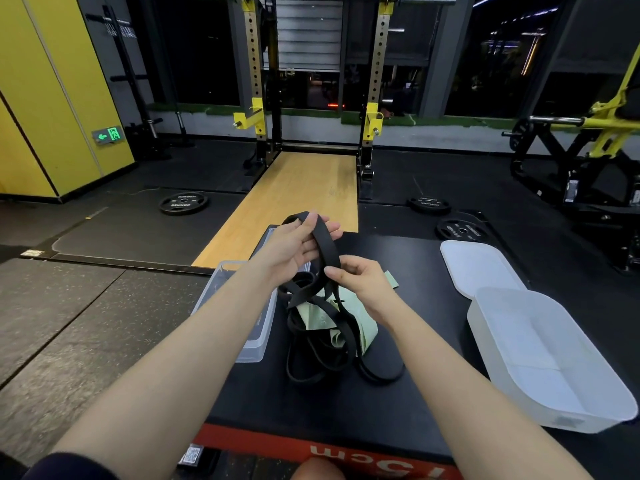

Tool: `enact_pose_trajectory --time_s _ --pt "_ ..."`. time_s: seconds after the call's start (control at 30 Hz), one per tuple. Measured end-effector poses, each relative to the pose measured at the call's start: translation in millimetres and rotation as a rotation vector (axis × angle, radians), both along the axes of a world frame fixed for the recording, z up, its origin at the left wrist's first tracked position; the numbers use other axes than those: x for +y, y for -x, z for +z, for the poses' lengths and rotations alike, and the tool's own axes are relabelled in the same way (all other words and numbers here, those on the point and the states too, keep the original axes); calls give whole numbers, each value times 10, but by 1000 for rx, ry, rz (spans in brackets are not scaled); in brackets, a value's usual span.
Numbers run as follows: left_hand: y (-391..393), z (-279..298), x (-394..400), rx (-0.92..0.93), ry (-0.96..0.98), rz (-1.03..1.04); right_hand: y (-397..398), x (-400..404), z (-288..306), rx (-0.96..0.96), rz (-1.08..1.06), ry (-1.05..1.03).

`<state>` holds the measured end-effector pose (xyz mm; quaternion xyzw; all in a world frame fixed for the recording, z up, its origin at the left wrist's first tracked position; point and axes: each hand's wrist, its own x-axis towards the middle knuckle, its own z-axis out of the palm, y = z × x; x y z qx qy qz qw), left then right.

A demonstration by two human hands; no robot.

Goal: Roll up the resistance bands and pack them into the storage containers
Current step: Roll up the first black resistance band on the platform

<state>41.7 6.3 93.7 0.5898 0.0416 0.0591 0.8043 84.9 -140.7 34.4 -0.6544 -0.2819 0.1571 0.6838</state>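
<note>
Left hand [294,245] and right hand [360,278] both grip the black band [325,244] at frame centre. Its tail seems tangled in the pile [325,327] below, so rolling may drag the green band [349,320] along.

Bands pile [325,341] (tangled) sits between two containers [540,358].

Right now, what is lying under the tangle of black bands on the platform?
A pale green band lies partly under the black bands, printed "30". How far it reaches underneath is covered; the black platform lies below both.
</note>
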Motion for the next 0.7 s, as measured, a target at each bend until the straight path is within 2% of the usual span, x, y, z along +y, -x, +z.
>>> enact_pose_trajectory --time_s 0.2,0.37,0.57,0.7 --pt "74 -282 29 93 -188 -70 5 85 144 53 -122 -97" --pt "159 -439 47 3 -275 -6 -7 145 284 50 -172 -105" --pt "173 -377 52 14 -721 131 -39 254 469 73 -222 -113" --pt "203 -293 45 -23 -697 233 -17 257 639 48 -200 -152"
